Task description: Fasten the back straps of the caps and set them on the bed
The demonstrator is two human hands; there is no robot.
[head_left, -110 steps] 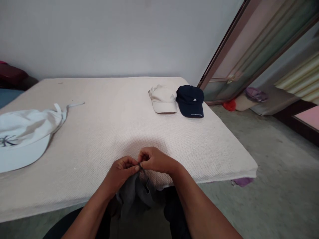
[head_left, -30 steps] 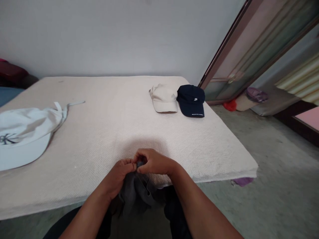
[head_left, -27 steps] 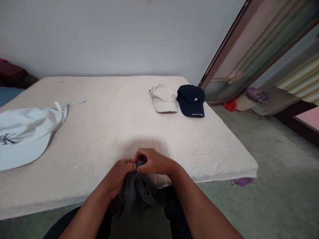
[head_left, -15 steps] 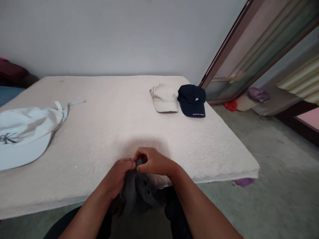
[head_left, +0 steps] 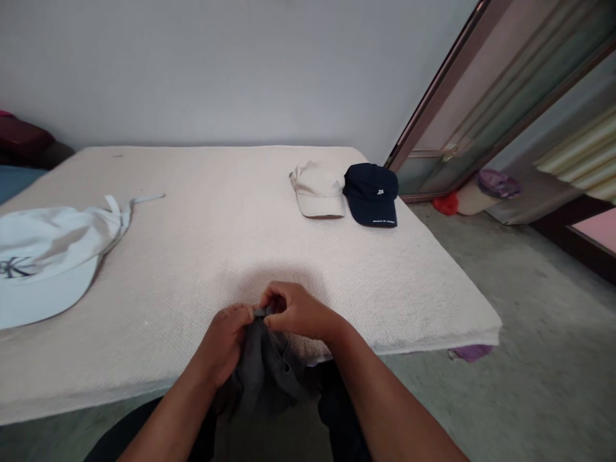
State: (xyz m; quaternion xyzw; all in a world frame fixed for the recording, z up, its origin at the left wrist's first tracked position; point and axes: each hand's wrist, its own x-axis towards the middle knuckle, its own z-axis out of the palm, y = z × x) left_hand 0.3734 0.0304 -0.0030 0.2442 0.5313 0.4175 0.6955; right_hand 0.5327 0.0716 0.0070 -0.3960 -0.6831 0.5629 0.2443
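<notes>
Grey cloth [head_left: 255, 362] is pinched at top by L hand [head_left: 225, 340] & R hand [head_left: 299, 312], fingers clamped on it, close tog.; it's hung by bed's [head_left: 192, 244] near edge, w/ hands angled inward, forearms splayed; navy cap [head_left: 370, 196] set beyond.

Gray cloth [head_left: 260, 369]: soft, creased
Top edge [head_left: 260, 312]: pinched by left hand [head_left: 226, 340] and right hand [head_left: 298, 312]
Lower folds [head_left: 279, 382]: hanging at the pale bedding's [head_left: 206, 237] near edge
</notes>
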